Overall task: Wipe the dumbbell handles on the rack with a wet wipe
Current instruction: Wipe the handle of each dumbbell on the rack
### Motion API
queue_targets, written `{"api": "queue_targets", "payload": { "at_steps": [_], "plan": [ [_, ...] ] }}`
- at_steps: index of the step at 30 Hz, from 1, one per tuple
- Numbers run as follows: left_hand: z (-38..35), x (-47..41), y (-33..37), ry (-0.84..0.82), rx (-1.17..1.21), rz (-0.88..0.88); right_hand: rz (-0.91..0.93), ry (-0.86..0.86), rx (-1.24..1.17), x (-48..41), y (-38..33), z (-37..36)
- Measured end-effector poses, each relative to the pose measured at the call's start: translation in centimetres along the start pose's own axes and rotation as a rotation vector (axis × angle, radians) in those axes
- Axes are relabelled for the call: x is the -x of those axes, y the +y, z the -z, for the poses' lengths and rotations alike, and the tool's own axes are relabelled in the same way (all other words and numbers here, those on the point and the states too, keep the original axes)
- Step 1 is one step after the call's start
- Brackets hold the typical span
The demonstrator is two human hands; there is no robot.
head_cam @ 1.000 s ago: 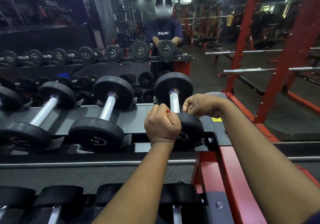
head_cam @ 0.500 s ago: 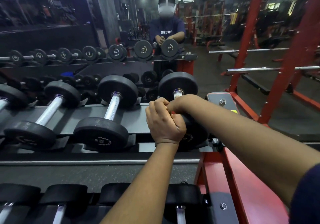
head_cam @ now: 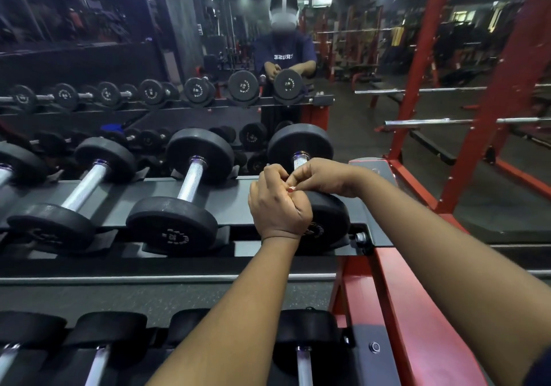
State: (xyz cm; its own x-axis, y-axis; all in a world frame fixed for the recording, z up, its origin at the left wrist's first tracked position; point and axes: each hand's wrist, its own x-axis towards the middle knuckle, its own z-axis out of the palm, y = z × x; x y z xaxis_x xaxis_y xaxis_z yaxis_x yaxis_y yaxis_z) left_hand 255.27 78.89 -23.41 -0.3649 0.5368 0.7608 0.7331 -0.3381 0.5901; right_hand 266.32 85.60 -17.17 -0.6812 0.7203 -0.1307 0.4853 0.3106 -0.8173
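At the right end of the rack's (head_cam: 235, 200) upper shelf, the left grip (head_cam: 280, 206) and right grip (head_cam: 323, 177) meet over the end dumbbell (head_cam: 331, 221), fingers curled and knuckles touching. Between them they pinch a small red-and-white scrap (head_cam: 291, 189), too small to identify. The silver handle (head_cam: 299, 161) shows just beyond the grips. A second dumbbell (head_cam: 190, 183) lies beside it, toward the shelf's left edge.
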Motion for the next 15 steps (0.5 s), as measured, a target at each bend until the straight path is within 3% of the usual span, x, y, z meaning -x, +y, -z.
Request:
{"api": "queue_targets", "payload": {
  "at_steps": [4,9,15],
  "plan": [
    [0.3,-0.5,0.1,-0.138,-0.069,-0.024,0.04,0.257,-0.243,1.8,0.8,-1.3],
    [1.0,-0.7,0.5,-0.356,-0.198,0.035,0.042,0.674,-0.363,3.1,1.2,-4.0],
    [2.5,1.3,0.3,-0.413,-0.09,0.078,0.093,0.957,-0.465,6.5,0.0,-6.5]
  ]
}}
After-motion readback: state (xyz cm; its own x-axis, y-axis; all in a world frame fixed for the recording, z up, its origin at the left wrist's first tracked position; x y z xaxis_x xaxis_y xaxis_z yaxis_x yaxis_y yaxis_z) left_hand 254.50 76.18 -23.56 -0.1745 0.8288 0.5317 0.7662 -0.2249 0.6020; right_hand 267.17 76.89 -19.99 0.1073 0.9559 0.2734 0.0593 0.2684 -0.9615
